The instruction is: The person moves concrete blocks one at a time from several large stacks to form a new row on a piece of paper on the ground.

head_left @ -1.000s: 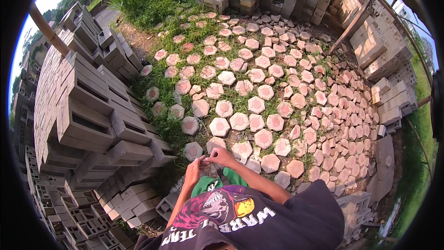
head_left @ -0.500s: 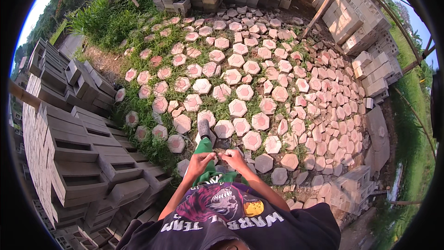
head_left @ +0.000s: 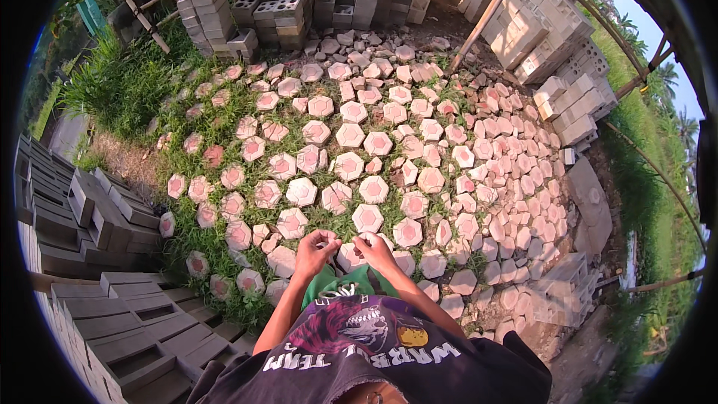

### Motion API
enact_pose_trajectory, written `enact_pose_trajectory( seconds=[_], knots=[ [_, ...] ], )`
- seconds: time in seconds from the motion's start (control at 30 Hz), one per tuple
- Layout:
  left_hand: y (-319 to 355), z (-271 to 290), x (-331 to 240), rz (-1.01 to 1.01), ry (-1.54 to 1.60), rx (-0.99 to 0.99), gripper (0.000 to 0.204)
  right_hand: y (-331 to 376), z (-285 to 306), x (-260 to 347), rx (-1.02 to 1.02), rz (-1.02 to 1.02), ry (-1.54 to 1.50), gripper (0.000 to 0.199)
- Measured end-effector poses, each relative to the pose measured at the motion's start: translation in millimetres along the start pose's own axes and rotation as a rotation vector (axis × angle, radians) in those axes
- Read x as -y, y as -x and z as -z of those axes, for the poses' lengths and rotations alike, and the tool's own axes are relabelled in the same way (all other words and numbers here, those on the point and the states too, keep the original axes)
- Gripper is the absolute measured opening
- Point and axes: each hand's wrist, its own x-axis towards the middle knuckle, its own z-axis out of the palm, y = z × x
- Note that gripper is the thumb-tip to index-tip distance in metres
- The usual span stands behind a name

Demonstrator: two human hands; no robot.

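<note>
My left hand (head_left: 316,252) and my right hand (head_left: 374,251) are raised in front of my waist, a small gap between them. The fingers of both are curled in, thumb against fingertips. Whatever may be pinched in them is too small to make out. Beyond and below them, hexagonal paving blocks (head_left: 367,218) with pinkish centres lie spread over grassy ground. Neither hand touches a block. Green trousers (head_left: 340,284) and a dark printed shirt (head_left: 359,340) show beneath my forearms.
Stacked grey hollow concrete blocks (head_left: 134,329) rise at the left, with more block stacks (head_left: 280,11) at the back. Pale blocks (head_left: 576,108) stand at the right, near a wooden pole (head_left: 486,15). Broken paver pieces (head_left: 516,172) crowd the right side. Tall grass (head_left: 112,78) grows far left.
My view has shifted forward over the pavers, and the block stacks have moved in the picture. My hands stay close together, fingers still curled. My forward foot no longer shows.
</note>
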Motion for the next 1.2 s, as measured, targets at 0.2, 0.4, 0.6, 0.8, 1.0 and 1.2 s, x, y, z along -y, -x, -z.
enact_pose_trajectory(
  seconds=[0.2,0.4,0.6,0.8,1.0,1.2],
  knots=[
    [-75,17,-29,0.074,-0.016,0.122,0.020,-62,-7,38,-0.034,0.045,-0.201,0.023],
    [-169,21,-49,0.004,-0.011,0.145,0.031,-160,13,74,-0.022,0.041,-0.278,0.026],
    [-291,12,-103,-0.028,-0.095,0.095,0.049,-308,60,121,0.011,0.128,-0.236,0.046],
    [-402,-3,-156,-0.001,0.007,0.012,0.064,-403,114,213,0.076,0.192,0.002,0.046],
    [-484,-28,-185,0.034,-0.047,0.016,0.061,-461,156,217,0.101,0.092,-0.122,0.036],
    [-570,-44,-228,0.124,-0.192,0.076,0.052,-521,194,223,0.072,0.011,-0.293,0.015]
  ],
)
